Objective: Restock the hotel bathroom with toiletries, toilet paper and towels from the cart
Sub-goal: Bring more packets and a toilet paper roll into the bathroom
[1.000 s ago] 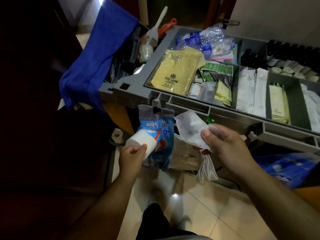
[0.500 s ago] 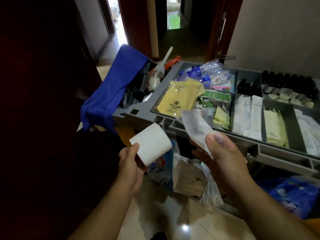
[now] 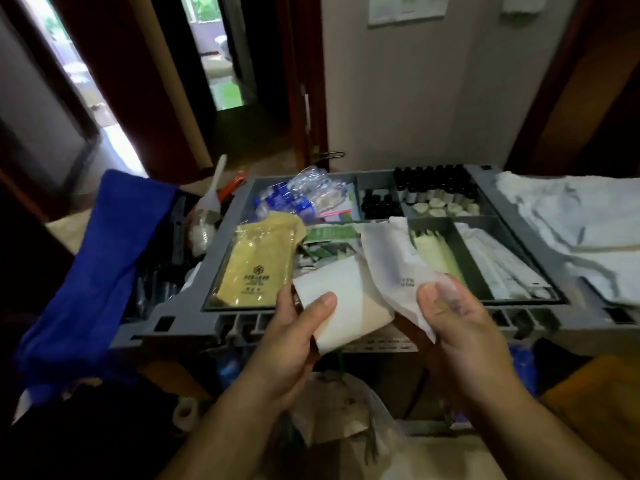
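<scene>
The toilet paper roll (image 3: 343, 306) is gripped by the left hand (image 3: 291, 344), with the thumb laid on top and the fingers curled under it. A white packet (image 3: 391, 265) is pinched by the right hand (image 3: 464, 337), with the thumb pressed flat on its lower end. Both things are held up just over the near edge of the grey tray (image 3: 187, 327) on top of the cart. The roll and the packet are seen side by side, and it cannot be told if they touch.

In the near left corner of the tray a yellow packet (image 3: 256, 268) is laid flat. Green sachets (image 3: 329, 233) are piled just behind the roll. Pale yellow packets (image 3: 434, 252) are kept in a box in the middle, and long white packets (image 3: 498, 268) are kept in the box at the near right corner. Crushed plastic bottles (image 3: 304, 195) are heaped at the far left corner. Small dark bottles (image 3: 433, 181) are lined up along the far edge, and little white caps (image 3: 440, 207) are set just in front of them.

A blue cloth (image 3: 100, 271) is hung over the left side of the cart. White towels (image 3: 571, 230) are stacked past the right edge of the tray. A plastic bag (image 3: 346, 410) is seen below the tray, under the hands.
</scene>
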